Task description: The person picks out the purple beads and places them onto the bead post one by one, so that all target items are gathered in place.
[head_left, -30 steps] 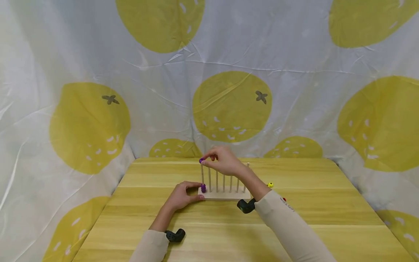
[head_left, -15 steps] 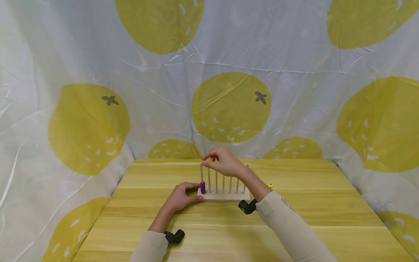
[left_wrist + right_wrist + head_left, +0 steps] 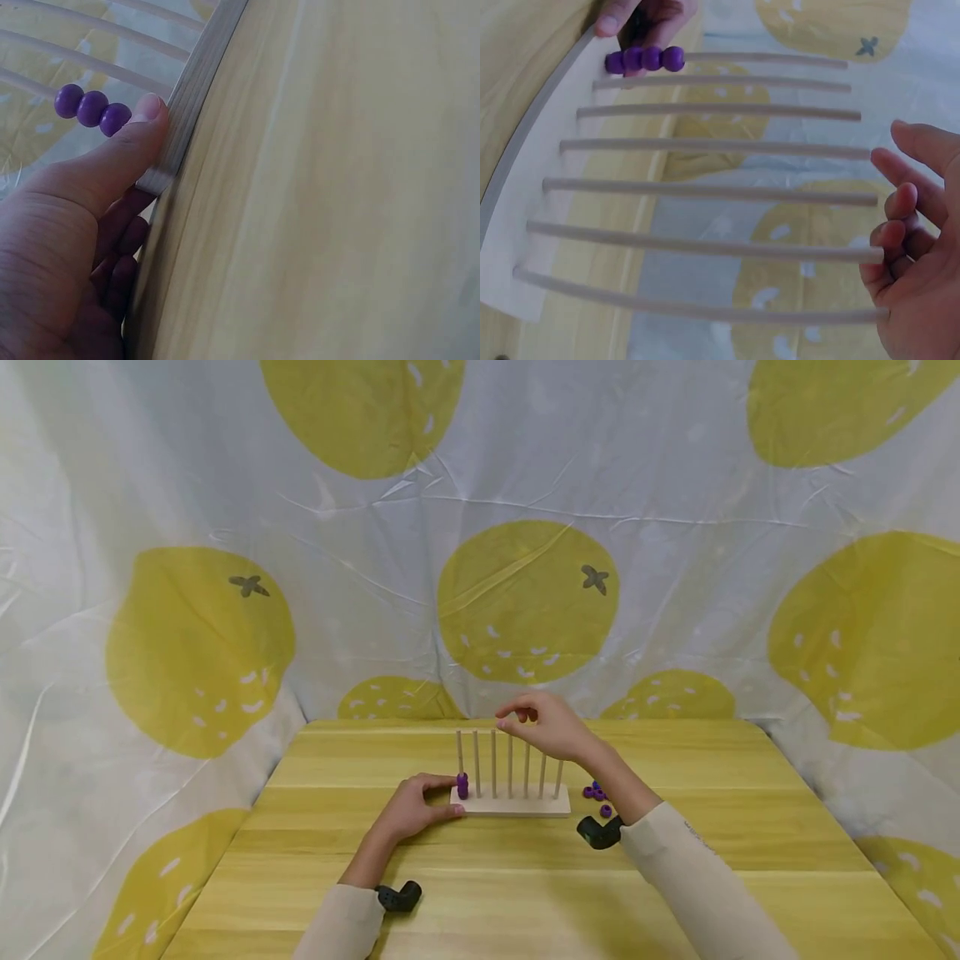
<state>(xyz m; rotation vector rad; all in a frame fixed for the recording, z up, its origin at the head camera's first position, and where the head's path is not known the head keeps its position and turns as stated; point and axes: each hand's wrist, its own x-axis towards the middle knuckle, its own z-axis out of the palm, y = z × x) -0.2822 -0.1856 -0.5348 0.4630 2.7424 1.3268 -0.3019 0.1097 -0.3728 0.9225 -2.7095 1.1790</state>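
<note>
A pale wooden peg stand (image 3: pixel 517 807) with several upright rods stands on the table in the head view. On its leftmost rod sits a stack of several purple beads (image 3: pixel 651 58), down at the base. My left hand (image 3: pixel 411 810) grips the left end of the base. Its thumb (image 3: pixel 142 124) lies along the base edge beside the beads, while other fingers curl beneath in the left wrist view. My right hand (image 3: pixel 551 724) is above the middle rods, fingers loosely bent, thumb and index apart, with nothing between them. The right wrist view shows this hand (image 3: pixel 922 225) near the rod tips.
Loose purple beads (image 3: pixel 605 811) and a blue bead (image 3: pixel 596 785) lie right of the stand, partly behind my right forearm. The wooden table (image 3: pixel 480 893) extends around it. A curtain with yellow fruit shapes (image 3: pixel 528 602) hangs behind and at both sides.
A purple bead left my right fingers at the leftmost rod's top and joined the stack below. My right hand then moved rightward, uncovering that rod's tip and loose purple beads. The left hand stayed.
</note>
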